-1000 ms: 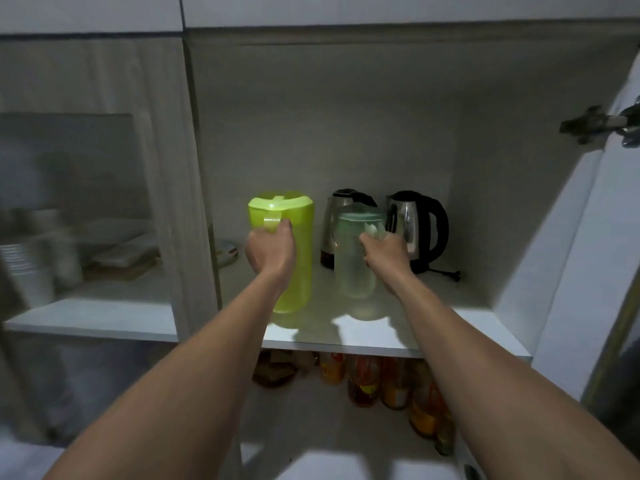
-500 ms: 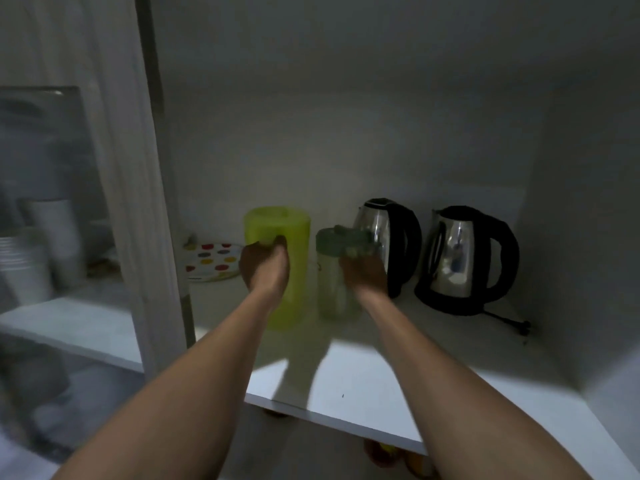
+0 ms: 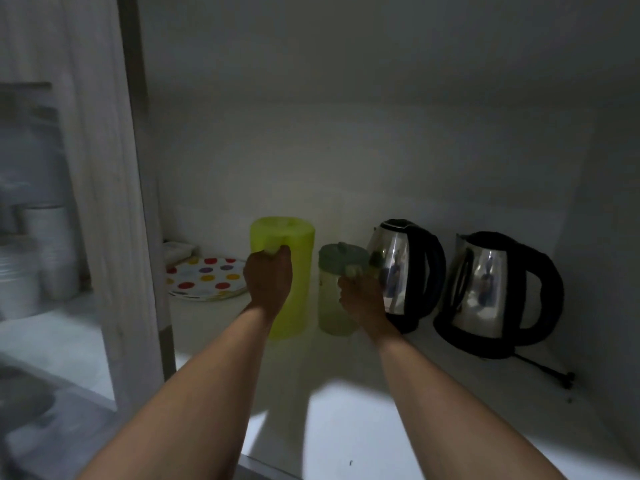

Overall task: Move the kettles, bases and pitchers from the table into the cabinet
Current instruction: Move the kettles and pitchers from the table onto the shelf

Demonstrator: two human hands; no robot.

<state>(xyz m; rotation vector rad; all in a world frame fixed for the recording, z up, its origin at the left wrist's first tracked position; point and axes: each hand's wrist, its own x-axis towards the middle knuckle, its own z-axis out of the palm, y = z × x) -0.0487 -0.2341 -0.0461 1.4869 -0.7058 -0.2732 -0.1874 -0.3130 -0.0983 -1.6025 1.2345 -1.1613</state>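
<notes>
Both arms reach deep into the dim cabinet. My left hand grips the handle of a tall lime-green pitcher that stands on the white shelf. My right hand holds the handle of a smaller clear pitcher with a grey-green lid, set just right of the green one. Two steel kettles with black handles sit on black bases further right: one touches the back of my right hand, the other stands near the right wall.
A polka-dot plate lies at the back left of the shelf, behind a white box. A wooden cabinet post borders the left; beyond it, behind glass, stand white cups. A kettle cord trails to the right.
Both pitchers have moved further back on the shelf, beside the kettles. The camera has come closer and lower into the cabinet.
</notes>
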